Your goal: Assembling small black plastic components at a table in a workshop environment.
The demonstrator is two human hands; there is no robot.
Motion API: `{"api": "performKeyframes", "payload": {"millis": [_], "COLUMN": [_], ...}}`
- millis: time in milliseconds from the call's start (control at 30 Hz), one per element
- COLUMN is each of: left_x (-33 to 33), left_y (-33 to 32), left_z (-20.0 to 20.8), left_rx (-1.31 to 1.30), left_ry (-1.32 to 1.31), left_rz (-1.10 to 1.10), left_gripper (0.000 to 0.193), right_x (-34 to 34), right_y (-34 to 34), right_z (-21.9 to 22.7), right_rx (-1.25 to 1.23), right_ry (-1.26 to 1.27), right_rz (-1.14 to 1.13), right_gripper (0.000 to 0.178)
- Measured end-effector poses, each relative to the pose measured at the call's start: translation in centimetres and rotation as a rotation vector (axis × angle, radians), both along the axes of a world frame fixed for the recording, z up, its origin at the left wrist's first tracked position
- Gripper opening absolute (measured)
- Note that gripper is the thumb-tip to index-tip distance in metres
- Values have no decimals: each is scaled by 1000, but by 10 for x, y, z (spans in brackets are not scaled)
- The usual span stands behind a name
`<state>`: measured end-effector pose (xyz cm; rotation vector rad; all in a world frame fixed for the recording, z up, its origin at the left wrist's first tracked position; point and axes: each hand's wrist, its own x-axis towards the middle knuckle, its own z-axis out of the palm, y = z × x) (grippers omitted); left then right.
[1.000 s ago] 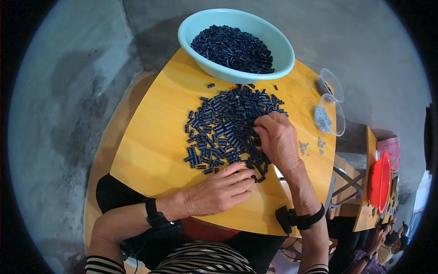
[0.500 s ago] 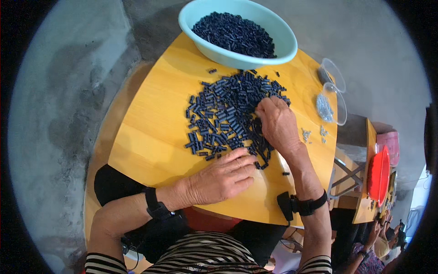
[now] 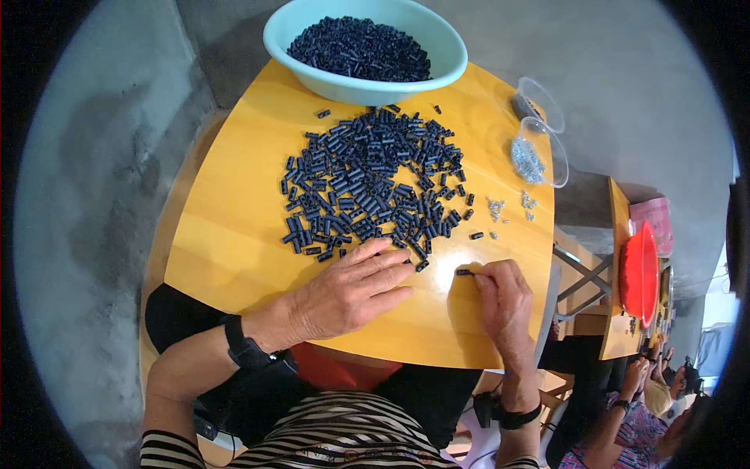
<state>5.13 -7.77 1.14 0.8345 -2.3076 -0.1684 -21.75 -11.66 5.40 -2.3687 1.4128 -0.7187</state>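
A spread-out pile of small black plastic tube-like pieces (image 3: 356, 186) lies on the yellow table (image 3: 226, 227). At the pile's near edge rests my left hand (image 3: 351, 291), its fingers stretched out and slightly apart, holding nothing I can see. My right hand (image 3: 506, 303) is near the table's right front side, away from the pile. Between its thumb and fingertips it pinches one black plastic piece (image 3: 464, 272), which sticks out to the left. The remaining fingers are curled in.
A pale blue basin (image 3: 375, 92) full of the same black pieces stands at the far edge. On the right are a clear tub of small silvery parts (image 3: 527, 160), another clear tub (image 3: 539, 105) and loose silvery bits (image 3: 496, 208). Beyond, a red basin (image 3: 639, 273) and people are visible.
My right hand has come out of the pile toward the near right and now pinches a black plastic piece. The left hand stays by the near edge. The whole view has shifted slightly.
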Motion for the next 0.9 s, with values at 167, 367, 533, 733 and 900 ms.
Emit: {"api": "performKeyframes", "payload": {"millis": [167,367,533,733,900], "left_x": [-22,-20,-18,-8,-7], "left_y": [-5,-7,-6,-4,-3], "left_z": [6,3,0,3,0], "left_rx": [57,99,94,103,92], "left_ry": [17,-40,-4,2,9], "left_rz": [54,60,94,112,101], "left_gripper": [37,40,39,37,26], "right_x": [14,23,25,29,53], "right_y": [-3,-7,-13,-29,-54], "right_z": [-21,-19,-16,-2,10], "right_rx": [-140,-159,-85,-14,-6], "right_ry": [29,40,-35,-101,-146], "right_rz": [34,71,49,139,104], "right_gripper": [11,12,12,12,12]}}
